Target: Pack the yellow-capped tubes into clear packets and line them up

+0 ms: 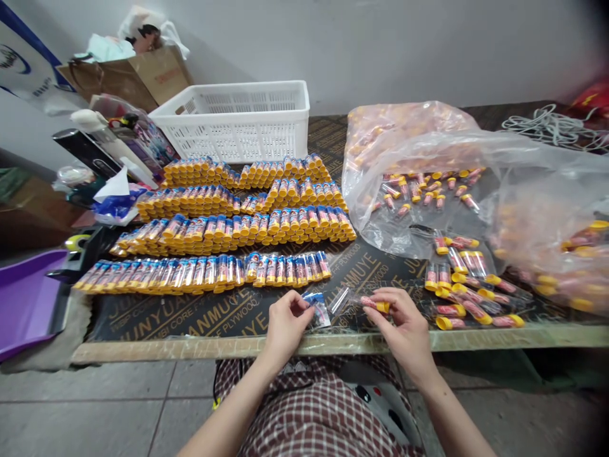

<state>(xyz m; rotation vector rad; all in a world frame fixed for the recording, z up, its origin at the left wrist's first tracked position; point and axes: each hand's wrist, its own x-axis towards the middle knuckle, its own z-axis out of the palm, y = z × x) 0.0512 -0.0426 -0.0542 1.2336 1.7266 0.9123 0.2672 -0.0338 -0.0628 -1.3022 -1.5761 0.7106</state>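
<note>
Close to the table's front edge, my left hand (pixel 287 322) pinches the near end of a blue-and-pink printed label (pixel 320 311) between thumb and fingers. My right hand (pixel 403 325) grips a small clear tube with pink contents and a yellow cap (pixel 375 304), its clear end pointing left. Between the two hands lies clear, shiny plastic (pixel 339 302), perhaps a tube or a sleeve. To the right of my right hand is a loose pile of yellow-capped tubes (pixel 474 310) without blue labels.
Stacked rows of labelled tubes (pixel 209 270) fill the table's left half, with a white basket (pixel 238 136) behind them. Open plastic bags (pixel 428 146) of tubes lie right. A purple dustpan (pixel 33 298), bottles (pixel 95 149) and a paper bag (pixel 137 76) are left.
</note>
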